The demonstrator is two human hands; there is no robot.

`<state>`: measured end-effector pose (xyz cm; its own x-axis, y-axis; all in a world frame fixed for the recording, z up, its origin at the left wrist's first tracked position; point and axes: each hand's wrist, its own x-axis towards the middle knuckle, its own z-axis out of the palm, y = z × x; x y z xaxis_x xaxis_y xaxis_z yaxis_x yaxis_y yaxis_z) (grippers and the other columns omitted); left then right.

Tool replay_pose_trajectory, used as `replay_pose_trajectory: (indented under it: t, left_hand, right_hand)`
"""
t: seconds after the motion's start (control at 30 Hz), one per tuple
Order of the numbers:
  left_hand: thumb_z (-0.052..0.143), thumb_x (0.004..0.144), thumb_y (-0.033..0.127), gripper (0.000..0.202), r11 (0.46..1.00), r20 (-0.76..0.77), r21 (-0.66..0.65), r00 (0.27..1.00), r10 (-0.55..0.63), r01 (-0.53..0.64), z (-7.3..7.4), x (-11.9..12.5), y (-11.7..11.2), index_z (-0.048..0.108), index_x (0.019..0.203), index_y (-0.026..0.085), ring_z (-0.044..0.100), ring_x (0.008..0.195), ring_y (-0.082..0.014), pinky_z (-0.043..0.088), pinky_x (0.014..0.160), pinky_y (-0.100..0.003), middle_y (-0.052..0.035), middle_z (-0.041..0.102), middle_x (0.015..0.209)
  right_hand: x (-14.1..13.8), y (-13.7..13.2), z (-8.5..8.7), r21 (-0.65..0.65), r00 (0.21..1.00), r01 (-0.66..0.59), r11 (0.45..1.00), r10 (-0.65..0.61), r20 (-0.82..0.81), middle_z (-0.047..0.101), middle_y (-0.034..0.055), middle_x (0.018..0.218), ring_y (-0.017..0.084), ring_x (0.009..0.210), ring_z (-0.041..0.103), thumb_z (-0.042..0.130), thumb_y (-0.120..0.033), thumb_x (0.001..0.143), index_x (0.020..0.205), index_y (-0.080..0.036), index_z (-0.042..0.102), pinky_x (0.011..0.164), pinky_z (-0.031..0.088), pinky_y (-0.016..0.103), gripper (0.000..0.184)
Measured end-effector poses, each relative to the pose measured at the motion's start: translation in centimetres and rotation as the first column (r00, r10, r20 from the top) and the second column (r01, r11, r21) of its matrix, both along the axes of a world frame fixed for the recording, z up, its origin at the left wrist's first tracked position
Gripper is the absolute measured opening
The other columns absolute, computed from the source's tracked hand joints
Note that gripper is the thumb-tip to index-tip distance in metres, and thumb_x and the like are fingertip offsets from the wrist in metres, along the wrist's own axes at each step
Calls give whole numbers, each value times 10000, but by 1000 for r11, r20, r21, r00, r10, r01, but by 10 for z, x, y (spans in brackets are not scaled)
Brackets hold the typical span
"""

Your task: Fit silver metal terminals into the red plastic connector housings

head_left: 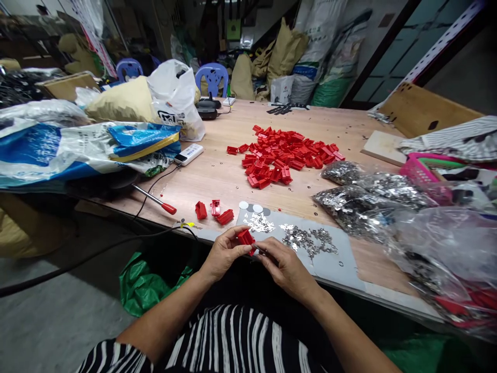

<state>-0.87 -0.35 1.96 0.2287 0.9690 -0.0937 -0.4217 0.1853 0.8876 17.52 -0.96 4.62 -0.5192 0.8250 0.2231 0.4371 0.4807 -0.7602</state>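
Left hand [225,252] and right hand [286,268] both grasping a red plastic housing [246,240] above a grey mat [334,269] with silver metal clips [305,241]; red housings [285,155] heaped farther along the tabletop [217,178].

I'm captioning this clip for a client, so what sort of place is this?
It looks like a small workshop for hand assembly, though the pictures can't confirm that. A long wooden workbench holds a heap of red plastic parts, bags of small metal pieces lie on it, and bulk sacks stand behind.
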Motion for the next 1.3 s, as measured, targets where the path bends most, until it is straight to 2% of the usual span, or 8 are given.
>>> replay_pose_trajectory:
  t: [0.3, 0.53, 0.63, 0.73, 0.83, 0.97, 1.17, 1.3]
  left_hand:
    - [786, 665, 209, 475, 981, 138, -172, 988, -66, 89, 8, -1, -4, 652, 1120, 192, 641, 824, -152, 498, 738, -254, -44, 697, 908]
    - [780, 669, 180, 461, 979, 177, -181, 982, -59, 92, 7, 1, -5, 636, 1107, 185, 646, 860, -152, 510, 756, -254, -41, 681, 934]
    - [771, 679, 183, 465, 981, 175, -168, 982, -72, 101, 4, 1, -5, 599, 1111, 194, 646, 898, -166, 507, 777, -272, -55, 686, 973]
    - [769, 676, 170, 456, 995, 64, -72, 996, -64, 68, -1, -2, -3, 561, 1079, 210, 639, 894, -156, 498, 795, -279, -53, 680, 1029]
    - [762, 683, 173, 392, 990, -194, 142, 981, 1, 27, -5, -7, 4, 565, 1019, 208, 624, 885, -150, 480, 817, -280, -40, 664, 1027]
    - [740, 706, 168, 324, 936, -538, 344, 833, 130, 76, -10, -14, 14, 617, 1004, 196, 610, 892, -165, 462, 826, -281, -31, 648, 985]
    - [723, 735, 187, 387, 887, -687, 399, 716, 120, 234, -14, -17, 23, 638, 1113, 202, 606, 879, -175, 461, 811, -286, -37, 654, 952]
    - [718, 741, 203, 386, 863, -715, 424, 686, 133, 274, -12, -18, 25, 647, 1120, 209, 595, 849, -168, 462, 780, -277, -31, 637, 923]
  right_hand:
    - [0, -2, 2, -25, 1000, -6, 1000, 5, -17, 632, 44, 880, 158, 804, 586, 488, -193, 926, 976, -214, 602, 727, 467, 286, 126]
    - [3, -6, 1, -54, 997, 77, 996, -78, -1, 627, 22, 864, 148, 730, 571, 561, -226, 892, 1063, -220, 573, 694, 461, 274, 171]
    - [6, -6, 1, -41, 992, 127, 991, -127, -2, 622, 44, 955, 153, 764, 575, 520, -262, 917, 1105, -219, 557, 714, 471, 284, 197]
    - [10, -5, -3, 20, 990, 139, 990, -139, 22, 599, 72, 1017, 181, 909, 575, 442, -244, 945, 1152, -218, 568, 815, 465, 318, 243]
    - [10, -4, -10, 23, 983, 157, 987, -158, 96, 616, 65, 955, 183, 887, 587, 448, -224, 936, 1189, -220, 574, 808, 471, 323, 283]
    - [6, -1, -17, 3, 965, 196, 981, -194, 179, 664, 53, 1001, 180, 861, 624, 505, -203, 895, 1129, -221, 600, 787, 481, 314, 253]
    - [1, 9, -19, 14, 959, 171, 985, -170, 227, 681, 44, 951, 182, 861, 636, 506, -200, 890, 1013, -226, 653, 780, 487, 310, 194]
    - [0, 12, -20, 8, 969, 129, 992, -128, 211, 675, 40, 965, 167, 864, 632, 511, -170, 886, 999, -225, 660, 790, 489, 297, 194]
